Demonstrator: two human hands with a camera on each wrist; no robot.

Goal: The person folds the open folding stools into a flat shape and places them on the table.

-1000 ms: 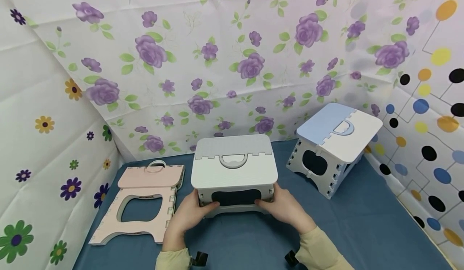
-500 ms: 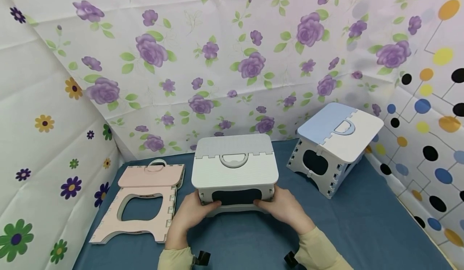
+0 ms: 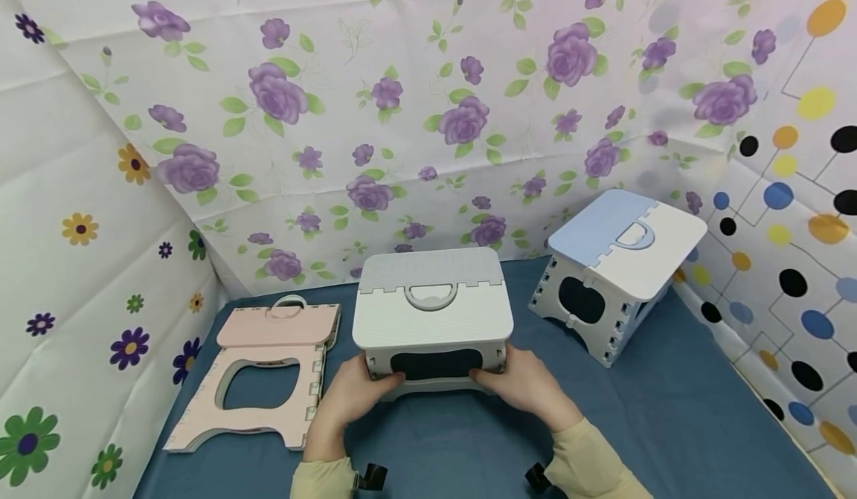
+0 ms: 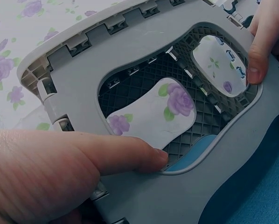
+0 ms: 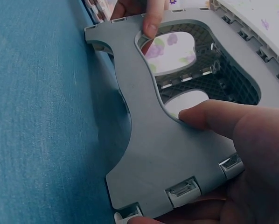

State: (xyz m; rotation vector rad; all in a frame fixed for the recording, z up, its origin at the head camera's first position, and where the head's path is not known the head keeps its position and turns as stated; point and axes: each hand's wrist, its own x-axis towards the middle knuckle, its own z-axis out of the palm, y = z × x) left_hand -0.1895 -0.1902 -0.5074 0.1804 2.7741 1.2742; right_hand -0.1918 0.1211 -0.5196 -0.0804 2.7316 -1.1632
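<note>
A grey and white folding step stool [image 3: 431,320] stands unfolded in the middle of the head view, its arched handle flat in the top. My left hand [image 3: 355,395] grips its left front side, and the thumb lies over the edge of the oval opening in the front panel. On the other side my right hand [image 3: 529,387] holds the right front side, thumb at that same opening. In the left wrist view the front panel [image 4: 144,200] shows close up under the left thumb. The right wrist view has curled fingers below the panel [image 5: 135,140]; the other fingers are mostly hidden.
A pink folding stool [image 3: 268,395] lies folded flat at the left on the blue cloth [image 3: 455,454]. At the right stands an unfolded blue and white stool [image 3: 619,253], turned at an angle. Flower-patterned sheets [image 3: 415,142] rise behind, and a dotted one [image 3: 770,261] at the right.
</note>
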